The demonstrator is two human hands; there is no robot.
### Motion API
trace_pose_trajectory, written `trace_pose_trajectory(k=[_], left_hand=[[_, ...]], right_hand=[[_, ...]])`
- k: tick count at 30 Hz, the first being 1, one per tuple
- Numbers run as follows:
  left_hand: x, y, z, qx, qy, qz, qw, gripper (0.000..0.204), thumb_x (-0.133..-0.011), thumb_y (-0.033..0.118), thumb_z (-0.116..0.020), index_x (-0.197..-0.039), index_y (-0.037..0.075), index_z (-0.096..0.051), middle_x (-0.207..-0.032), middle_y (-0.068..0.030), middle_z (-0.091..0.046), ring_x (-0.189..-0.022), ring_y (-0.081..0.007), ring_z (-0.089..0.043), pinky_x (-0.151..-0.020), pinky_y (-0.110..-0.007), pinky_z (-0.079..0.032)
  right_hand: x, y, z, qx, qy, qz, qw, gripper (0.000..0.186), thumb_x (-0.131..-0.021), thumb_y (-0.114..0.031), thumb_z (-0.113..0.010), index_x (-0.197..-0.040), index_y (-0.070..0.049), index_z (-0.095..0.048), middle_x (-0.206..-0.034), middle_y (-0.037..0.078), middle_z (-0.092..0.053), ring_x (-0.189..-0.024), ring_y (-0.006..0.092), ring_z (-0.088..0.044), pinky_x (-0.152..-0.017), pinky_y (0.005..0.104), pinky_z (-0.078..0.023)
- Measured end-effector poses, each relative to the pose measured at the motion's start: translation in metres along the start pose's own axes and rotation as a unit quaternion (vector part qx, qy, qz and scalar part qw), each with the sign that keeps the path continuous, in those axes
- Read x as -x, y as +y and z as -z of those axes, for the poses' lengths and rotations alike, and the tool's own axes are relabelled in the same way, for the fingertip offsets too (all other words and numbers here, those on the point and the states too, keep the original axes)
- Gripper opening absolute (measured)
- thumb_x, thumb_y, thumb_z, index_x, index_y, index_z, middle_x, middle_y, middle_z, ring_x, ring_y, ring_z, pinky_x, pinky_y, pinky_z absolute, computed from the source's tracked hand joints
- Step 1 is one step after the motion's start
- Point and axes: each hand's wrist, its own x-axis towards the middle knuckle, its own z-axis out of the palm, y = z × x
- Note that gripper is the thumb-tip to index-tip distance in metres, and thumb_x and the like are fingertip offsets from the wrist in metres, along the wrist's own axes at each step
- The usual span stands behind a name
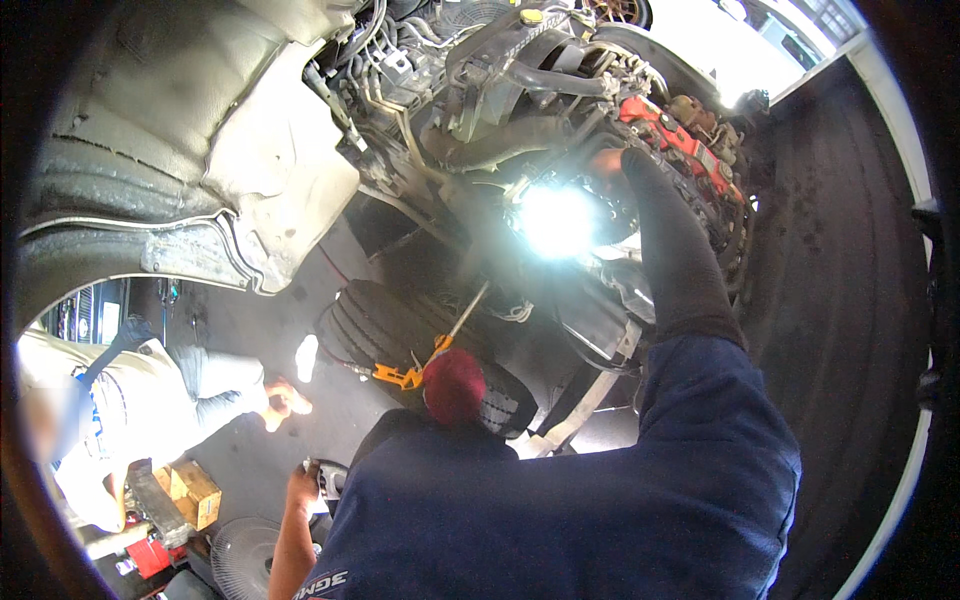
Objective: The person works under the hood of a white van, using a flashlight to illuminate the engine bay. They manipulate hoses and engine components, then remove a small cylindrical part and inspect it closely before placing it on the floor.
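My right arm, in a navy sleeve with a black lower sleeve, reaches up into the engine bay. My right hand (606, 163) is beside a glaring work light (556, 220), near hoses and a red-covered engine (680, 145); glare and shadow hide its fingers. Low at the left, my bare left forearm rises from the lower edge. My left hand (304, 486) is closed on a grey and black object (331, 481), partly hidden by my shirt. Beyond my body stand a rounded dark-red thing (455, 386), kind unclear, and a yellow-orange tool (400, 376) with a long shaft.
A worn tyre (365, 325) lies behind the yellow-orange tool. The pale fender panel (270, 150) hangs over the upper left. A co-worker's hand (285, 402) reaches in from the left. Nearby are a wooden box (190, 495) and a fan (245, 550).
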Motion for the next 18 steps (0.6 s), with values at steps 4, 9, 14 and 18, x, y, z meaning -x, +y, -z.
trace_pose_trajectory(k=[4,9,14,18], left_hand=[[0.01,0.0,0.0,-0.015,0.022,0.001,1.0,0.055,-0.111,0.045,-0.065,-0.13,-0.006,-0.072,-0.116,-0.0279,-0.08,-0.11,-0.0381,-0.078,-0.092,-0.05,-0.058],[0.016,0.002,-0.002,0.001,0.018,0.0,1.0,0.056,-0.111,0.046,-0.065,-0.133,-0.005,-0.072,-0.119,-0.0301,-0.079,-0.113,-0.0408,-0.077,-0.096,-0.051,-0.057],[0.021,0.006,-0.004,0.044,0.006,0.029,0.999,0.061,-0.111,0.049,-0.064,-0.136,-0.006,-0.069,-0.119,-0.0316,-0.079,-0.113,-0.0419,-0.077,-0.095,-0.052,-0.057],[0.025,0.014,-0.006,0.022,0.033,-0.007,0.999,0.06,-0.111,0.049,-0.064,-0.136,-0.006,-0.069,-0.115,-0.027,-0.08,-0.103,-0.0357,-0.078,-0.087,-0.048,-0.059]], right_hand=[[-0.012,0.014,-0.008,-0.237,-0.05,-0.066,0.968,0.04,-0.091,-0.011,-0.062,-0.128,-0.003,-0.075,-0.109,0.013,-0.082,-0.09,0.0255,-0.08,-0.074,0.0466,-0.065],[-0.032,0.027,-0.025,-0.395,-0.084,-0.103,0.909,0.042,-0.097,-0.004,-0.057,-0.137,-0.004,-0.068,-0.105,0.008,-0.078,-0.073,0.0175,-0.069,-0.056,0.0417,-0.056],[-0.03,0.041,-0.029,-0.372,-0.101,0.0,0.923,0.019,-0.099,-0.001,-0.055,-0.114,-0.004,-0.065,-0.089,0.003,-0.065,-0.066,0.0139,-0.057,-0.051,0.0342,-0.049],[-0.026,0.037,-0.032,-0.364,-0.095,0.013,0.926,0.014,-0.102,0.0,-0.052,-0.095,-0.004,-0.063,-0.078,-0.001,-0.056,-0.061,0.012,-0.049,-0.049,0.029,-0.045]])
